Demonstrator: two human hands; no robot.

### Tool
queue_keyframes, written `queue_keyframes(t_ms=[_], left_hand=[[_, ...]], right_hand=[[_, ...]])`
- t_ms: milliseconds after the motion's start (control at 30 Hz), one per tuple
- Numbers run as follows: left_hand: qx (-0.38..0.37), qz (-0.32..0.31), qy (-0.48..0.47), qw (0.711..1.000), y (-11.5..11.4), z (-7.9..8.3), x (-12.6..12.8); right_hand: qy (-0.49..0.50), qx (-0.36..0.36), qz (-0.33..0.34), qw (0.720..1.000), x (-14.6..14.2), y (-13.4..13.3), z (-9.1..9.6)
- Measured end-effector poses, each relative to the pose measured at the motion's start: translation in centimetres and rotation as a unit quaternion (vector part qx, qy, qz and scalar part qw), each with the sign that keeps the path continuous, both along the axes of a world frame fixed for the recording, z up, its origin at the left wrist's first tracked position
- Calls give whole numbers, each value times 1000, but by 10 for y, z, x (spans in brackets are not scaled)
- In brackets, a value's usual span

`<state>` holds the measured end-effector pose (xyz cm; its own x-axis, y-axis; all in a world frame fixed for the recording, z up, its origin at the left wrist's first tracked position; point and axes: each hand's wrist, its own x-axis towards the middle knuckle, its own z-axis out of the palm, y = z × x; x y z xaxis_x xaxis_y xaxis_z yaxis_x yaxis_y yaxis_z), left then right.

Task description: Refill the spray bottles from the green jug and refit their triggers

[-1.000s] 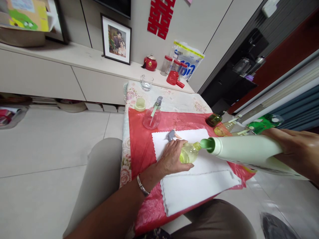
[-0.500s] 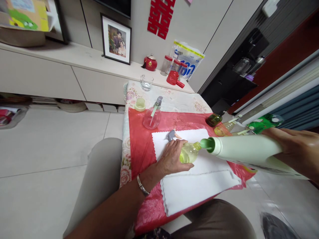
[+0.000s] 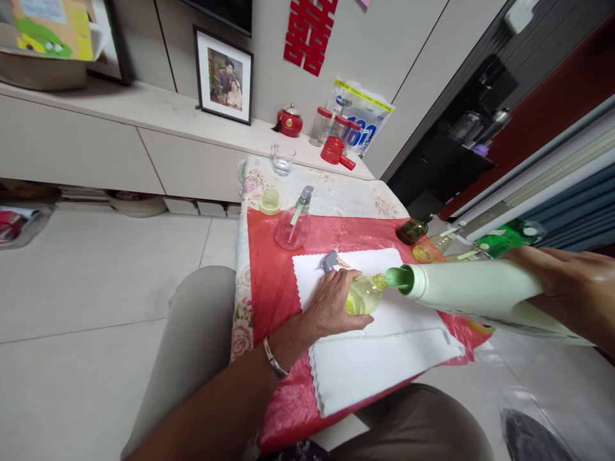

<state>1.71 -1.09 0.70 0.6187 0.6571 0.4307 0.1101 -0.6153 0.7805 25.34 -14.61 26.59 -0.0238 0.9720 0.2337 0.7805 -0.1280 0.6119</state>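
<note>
My left hand [image 3: 336,301] is wrapped round a small clear bottle [image 3: 368,294] with yellowish liquid in it, above the white cloth [image 3: 384,358]. At the right, my right hand [image 3: 571,288] grips a large pale green jug [image 3: 480,286], tipped so its green spout [image 3: 401,279] is at the small bottle's mouth. A grey spray head [image 3: 330,261] lies on the cloth just beyond my left hand. Farther back stands a clear spray bottle [image 3: 294,227], with a pale green cap [image 3: 270,202] to its left.
Red plastic sheeting [image 3: 269,288] lies under the cloth on the table. A glass mug [image 3: 282,160] stands at the back. Along the right edge are a dark bottle [image 3: 412,231] and yellowish bottles [image 3: 425,251]. Red-lidded jars [image 3: 320,126] and a red pot [image 3: 290,121] line the cabinet.
</note>
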Motion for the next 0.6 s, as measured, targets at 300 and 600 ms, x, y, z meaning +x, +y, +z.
queue_keyframes(t_ms=[300, 600], left_hand=[[0, 0, -2, 1000, 1, -1, 1], [0, 1, -1, 1000, 1, -2, 1]], right_hand=[[-3, 0, 19, 1000, 0, 0, 0], [1, -1, -12, 1000, 0, 0, 0]])
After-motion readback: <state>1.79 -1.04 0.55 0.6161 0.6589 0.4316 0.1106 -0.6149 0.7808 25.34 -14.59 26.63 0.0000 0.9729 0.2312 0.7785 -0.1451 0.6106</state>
